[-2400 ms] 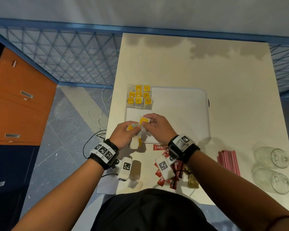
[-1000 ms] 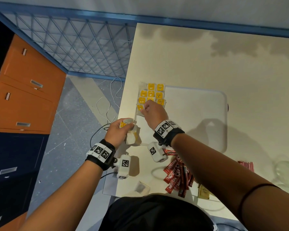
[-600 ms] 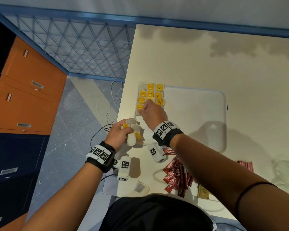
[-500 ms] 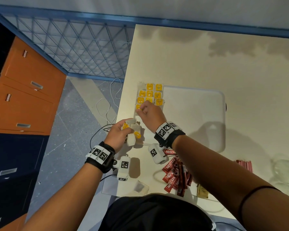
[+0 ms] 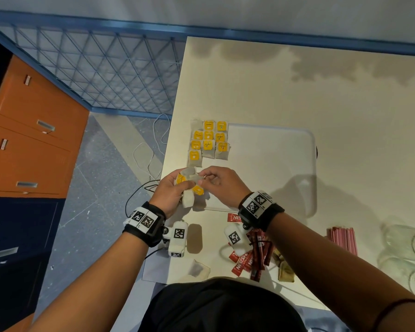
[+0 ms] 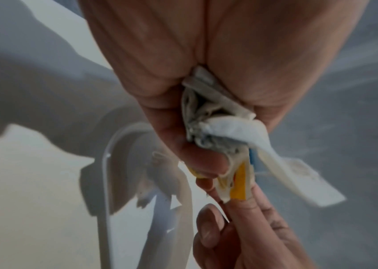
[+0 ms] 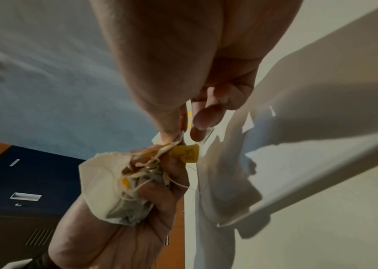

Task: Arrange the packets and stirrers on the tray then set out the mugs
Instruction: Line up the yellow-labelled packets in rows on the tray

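My left hand grips a bunch of tea bags with yellow tags over the tray's near left corner; the bunch shows crumpled in the left wrist view. My right hand pinches one tea bag at the top of that bunch. The white tray holds several tea bags in rows at its far left corner. Red coffee sachets lie in a heap near the front edge. Pink stirrers lie to their right, next to glass mugs.
A loose tea bag and a tan packet lie at the table's front edge. Orange drawers and a dark blue cabinet stand left of the table. Cables trail on the floor.
My right hand has left the rows on the tray, where one more tea bag now lies, and come back to the bunch in my left hand.
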Demonstrator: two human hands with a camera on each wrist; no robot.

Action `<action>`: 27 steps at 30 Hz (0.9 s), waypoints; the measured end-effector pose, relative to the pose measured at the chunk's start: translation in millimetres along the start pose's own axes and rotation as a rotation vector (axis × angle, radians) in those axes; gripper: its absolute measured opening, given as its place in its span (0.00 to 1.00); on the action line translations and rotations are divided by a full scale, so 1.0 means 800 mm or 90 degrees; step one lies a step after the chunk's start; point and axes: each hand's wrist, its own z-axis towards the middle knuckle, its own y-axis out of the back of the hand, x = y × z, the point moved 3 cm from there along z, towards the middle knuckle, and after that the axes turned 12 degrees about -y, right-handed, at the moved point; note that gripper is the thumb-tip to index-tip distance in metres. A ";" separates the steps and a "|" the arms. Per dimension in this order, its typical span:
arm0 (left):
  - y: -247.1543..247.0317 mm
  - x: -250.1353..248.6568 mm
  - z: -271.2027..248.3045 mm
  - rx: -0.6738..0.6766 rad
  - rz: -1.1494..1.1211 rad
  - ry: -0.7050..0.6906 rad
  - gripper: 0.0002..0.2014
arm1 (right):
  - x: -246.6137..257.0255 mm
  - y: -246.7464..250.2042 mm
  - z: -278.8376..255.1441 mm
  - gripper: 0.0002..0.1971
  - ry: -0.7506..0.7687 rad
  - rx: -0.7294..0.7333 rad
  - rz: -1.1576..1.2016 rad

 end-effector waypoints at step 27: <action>-0.024 -0.002 0.000 -0.024 -0.060 0.004 0.24 | 0.001 0.025 -0.017 0.07 -0.036 -0.061 0.239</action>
